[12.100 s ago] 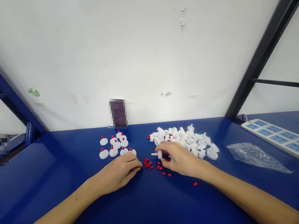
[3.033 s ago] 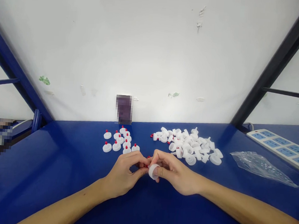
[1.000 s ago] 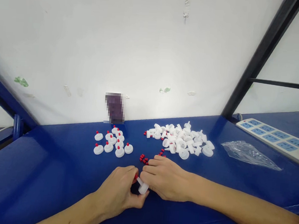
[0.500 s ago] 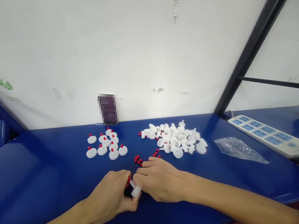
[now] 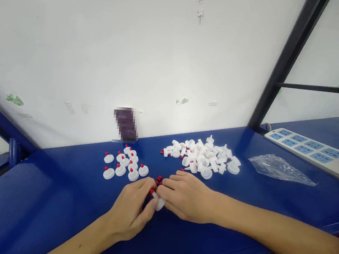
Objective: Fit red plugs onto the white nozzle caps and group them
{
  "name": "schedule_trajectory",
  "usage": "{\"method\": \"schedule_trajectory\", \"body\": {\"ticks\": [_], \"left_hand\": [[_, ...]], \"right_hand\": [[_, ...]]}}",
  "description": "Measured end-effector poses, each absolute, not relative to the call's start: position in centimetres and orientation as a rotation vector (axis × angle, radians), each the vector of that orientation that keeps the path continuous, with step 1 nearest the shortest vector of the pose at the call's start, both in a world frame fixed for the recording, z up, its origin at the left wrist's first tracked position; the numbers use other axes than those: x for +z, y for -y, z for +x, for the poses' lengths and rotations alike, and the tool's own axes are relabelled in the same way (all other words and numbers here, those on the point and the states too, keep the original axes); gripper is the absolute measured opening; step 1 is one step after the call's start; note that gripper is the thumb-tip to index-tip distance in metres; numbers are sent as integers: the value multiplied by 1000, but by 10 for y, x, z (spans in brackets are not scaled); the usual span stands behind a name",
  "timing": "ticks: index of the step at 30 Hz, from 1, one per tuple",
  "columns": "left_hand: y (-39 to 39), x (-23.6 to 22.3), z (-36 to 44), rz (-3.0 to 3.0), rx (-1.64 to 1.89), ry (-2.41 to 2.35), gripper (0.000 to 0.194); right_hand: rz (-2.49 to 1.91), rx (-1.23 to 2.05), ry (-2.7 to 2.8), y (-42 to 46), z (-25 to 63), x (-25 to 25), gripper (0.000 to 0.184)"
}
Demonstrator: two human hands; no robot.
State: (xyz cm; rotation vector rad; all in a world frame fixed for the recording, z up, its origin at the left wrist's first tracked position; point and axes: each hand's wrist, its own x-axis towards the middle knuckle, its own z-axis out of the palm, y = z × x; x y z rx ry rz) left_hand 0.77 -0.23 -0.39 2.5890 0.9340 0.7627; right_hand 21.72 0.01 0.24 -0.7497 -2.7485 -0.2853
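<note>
Between my two hands is a white nozzle cap [image 5: 160, 205], its spout tilted up to the left with a small red tip cap [image 5: 152, 191] on the end. My left hand [image 5: 129, 210] is closed at the spout end, its fingertips by the red tip cap and its thumb beside the white part. My right hand [image 5: 187, 197] grips the wide white base, with fingers curled and partly hiding it. Loose red tip caps [image 5: 159, 178] lie just beyond my fingers, some hidden behind my right hand.
At the left, several white nozzle caps with red tips [image 5: 120, 170] stand upright. A heap of white nozzle caps [image 5: 204, 157] lies right of centre. Farther right are a clear plastic bag [image 5: 280, 169] and a power strip [image 5: 308, 147]. A blurred dark object [image 5: 126, 123] stands against the wall.
Both hands have moved slightly away from the table's near edge with the nozzle cap. My left thumb has shifted up from beneath the base to beside it. The view has shifted slightly.
</note>
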Motion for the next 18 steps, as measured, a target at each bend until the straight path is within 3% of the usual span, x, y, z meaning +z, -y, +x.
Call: {"method": "schedule_trajectory", "body": {"ticks": [7, 11, 18], "left_hand": [[-10, 9, -9, 2738, 749, -1085, 26], [-23, 8, -18, 2967, 510, -1284, 25], [-25, 10, -20, 3037, 270, -1476, 25]], "right_hand": [[-951, -271, 2688, -14, 237, 24, 21], [-1240, -381, 2577, -37, 265, 29, 19], [-1297, -259, 2647, -55, 277, 20, 20]]}}
